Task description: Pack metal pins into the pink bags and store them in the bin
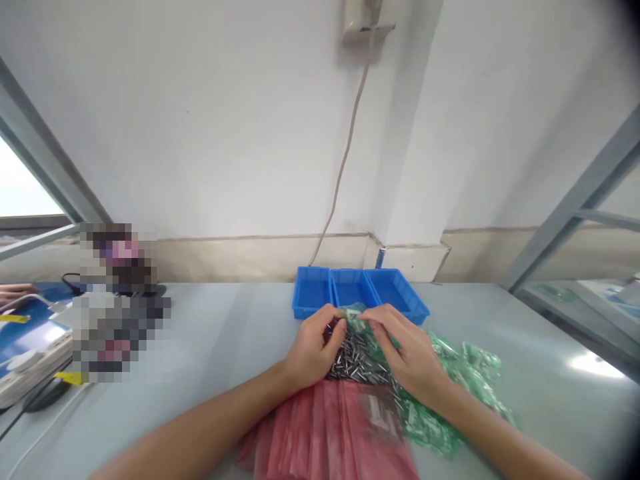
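My left hand [315, 350] and my right hand [407, 353] meet over a heap of small dark metal pins [356, 363] on the grey table. Both hands pinch a small green printed bag [354, 316] between thumb and fingers, holding it just above the pins. More green bags [465, 373] lie spread to the right under my right wrist. A fan of pink translucent bags [335, 433] lies nearest me, between my forearms.
Three blue plastic trays [357, 290] stand in a row just behind my hands. A cable [345, 160] runs down the white wall from a socket. At the far left are a pixelated patch, a white device [30, 360] with cords, and another person's fingers [15, 292].
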`<action>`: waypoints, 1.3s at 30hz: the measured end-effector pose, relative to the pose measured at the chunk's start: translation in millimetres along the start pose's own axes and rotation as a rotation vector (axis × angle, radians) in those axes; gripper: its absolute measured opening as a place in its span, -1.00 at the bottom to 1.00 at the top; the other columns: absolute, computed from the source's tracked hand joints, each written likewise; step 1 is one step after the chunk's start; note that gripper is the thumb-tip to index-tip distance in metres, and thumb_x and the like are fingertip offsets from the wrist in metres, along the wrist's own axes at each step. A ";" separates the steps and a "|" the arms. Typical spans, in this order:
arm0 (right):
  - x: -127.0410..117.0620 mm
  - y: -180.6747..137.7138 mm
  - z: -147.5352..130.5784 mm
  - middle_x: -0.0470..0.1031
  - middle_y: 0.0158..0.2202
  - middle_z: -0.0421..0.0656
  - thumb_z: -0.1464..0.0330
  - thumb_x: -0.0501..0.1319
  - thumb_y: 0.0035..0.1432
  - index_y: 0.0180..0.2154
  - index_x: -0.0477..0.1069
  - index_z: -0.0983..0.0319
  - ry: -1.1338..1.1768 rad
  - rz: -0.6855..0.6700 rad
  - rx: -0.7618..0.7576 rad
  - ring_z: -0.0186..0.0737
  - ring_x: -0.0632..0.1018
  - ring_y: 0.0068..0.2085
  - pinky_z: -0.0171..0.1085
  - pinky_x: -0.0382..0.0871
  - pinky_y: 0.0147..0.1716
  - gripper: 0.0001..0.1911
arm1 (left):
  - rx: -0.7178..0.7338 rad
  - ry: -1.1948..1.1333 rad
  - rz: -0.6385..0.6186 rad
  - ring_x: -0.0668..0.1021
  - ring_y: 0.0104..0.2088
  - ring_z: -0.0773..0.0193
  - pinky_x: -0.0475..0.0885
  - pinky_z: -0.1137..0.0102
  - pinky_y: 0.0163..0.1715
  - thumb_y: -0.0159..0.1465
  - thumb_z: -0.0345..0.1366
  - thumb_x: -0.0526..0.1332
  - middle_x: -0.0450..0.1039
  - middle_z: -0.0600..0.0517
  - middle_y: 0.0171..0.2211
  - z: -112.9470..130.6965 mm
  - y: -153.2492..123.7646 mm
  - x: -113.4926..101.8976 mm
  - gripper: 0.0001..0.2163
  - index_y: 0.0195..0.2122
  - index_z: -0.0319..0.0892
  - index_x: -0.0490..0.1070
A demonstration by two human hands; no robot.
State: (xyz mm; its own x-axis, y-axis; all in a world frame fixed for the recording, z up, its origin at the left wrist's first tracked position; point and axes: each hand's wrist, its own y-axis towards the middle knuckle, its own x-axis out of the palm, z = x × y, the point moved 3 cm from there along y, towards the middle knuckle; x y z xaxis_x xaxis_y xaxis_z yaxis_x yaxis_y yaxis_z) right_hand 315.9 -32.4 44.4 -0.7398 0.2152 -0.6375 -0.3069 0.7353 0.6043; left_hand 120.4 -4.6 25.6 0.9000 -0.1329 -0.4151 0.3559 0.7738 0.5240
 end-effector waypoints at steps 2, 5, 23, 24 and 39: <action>0.3 -0.6 0.6 0.59 -0.02 -0.05 0.38 0.01 0.55 0.10 0.46 0.06 -0.003 -0.010 -0.009 -0.05 0.63 -0.03 -0.11 0.53 -0.04 -0.71 | -0.008 -0.013 0.002 0.47 -0.30 0.25 0.36 0.38 -0.24 0.57 -0.17 0.07 0.44 0.03 -0.31 -1.7 -0.5 0.7 -0.74 -0.22 -0.15 0.42; 0.5 -0.8 0.7 0.59 0.00 -0.06 0.40 0.01 0.55 0.14 0.45 0.05 -0.002 -0.025 -0.015 -0.06 0.63 -0.01 -0.11 0.52 -0.02 -0.68 | -0.024 -0.029 0.002 0.49 -0.29 0.24 0.38 0.38 -0.24 0.57 -0.17 0.08 0.46 0.02 -0.30 -4.3 -1.3 1.5 -0.74 -0.22 -0.15 0.43; 2.4 1.9 4.0 0.62 0.03 -0.09 0.41 0.02 0.55 0.19 0.45 0.01 -0.018 -0.041 -0.039 -0.06 0.65 0.03 -0.09 0.57 0.01 -0.64 | -0.046 -0.107 0.022 0.54 -0.17 0.18 0.48 0.35 -0.13 0.58 -0.11 0.06 0.53 -0.05 -0.16 -7.7 -4.0 1.8 -0.74 -0.03 -0.14 0.46; 2.5 2.0 4.1 0.62 0.03 -0.10 0.41 0.03 0.55 0.19 0.44 0.01 -0.017 -0.043 -0.036 -0.07 0.65 0.03 -0.10 0.57 0.01 -0.65 | -0.046 -0.109 0.024 0.54 -0.17 0.19 0.48 0.35 -0.12 0.58 -0.11 0.06 0.52 -0.05 -0.16 -7.6 -4.1 1.9 -0.73 -0.03 -0.14 0.46; 1.7 -0.6 4.5 0.39 0.09 -0.01 0.40 0.09 0.52 0.07 0.47 0.03 -0.079 0.053 -0.007 -0.05 0.57 0.02 -0.11 0.56 -0.07 -0.75 | 0.075 -0.010 0.062 0.46 0.19 0.05 0.51 0.26 0.01 0.59 -0.20 0.05 0.37 -0.19 0.18 2.8 -2.1 -6.7 -0.74 -0.08 -0.16 0.49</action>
State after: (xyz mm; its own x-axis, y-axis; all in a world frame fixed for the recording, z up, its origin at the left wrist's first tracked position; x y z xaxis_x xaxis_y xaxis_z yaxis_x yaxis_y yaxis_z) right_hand 317.5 -29.5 40.8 -0.7060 0.3038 -0.6398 -0.2730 0.7168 0.6416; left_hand 114.3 -7.1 29.4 0.9234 -0.0928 -0.3725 0.3168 0.7320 0.6031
